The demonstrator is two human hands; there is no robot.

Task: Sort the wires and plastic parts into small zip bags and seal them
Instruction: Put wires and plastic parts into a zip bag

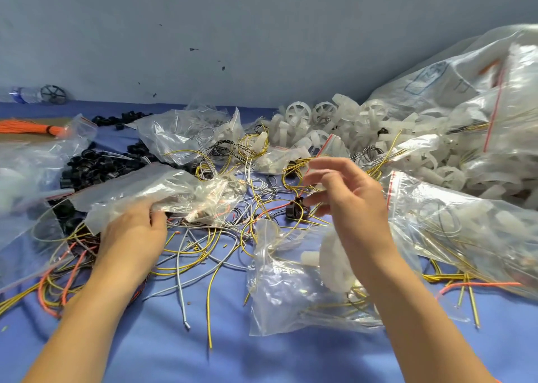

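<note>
Where loose yellow and grey wires (203, 254) sprawl over the blue cloth (203, 353) closest in, a clear zip bag (291, 289) holding a white plastic piece and wires lies under the right forearm. Just beyond, the left hand (131, 234) clutches a crumpled zip bag (151, 187), while the right hand (352, 199) hovers, fingers loosely bent, above a black plastic part (295, 208); blur hides whether it pinches a wire. Farther back lie black rings (90, 167) at left and white wheels (320, 114) beside a large bag (465, 91) at right.
</note>
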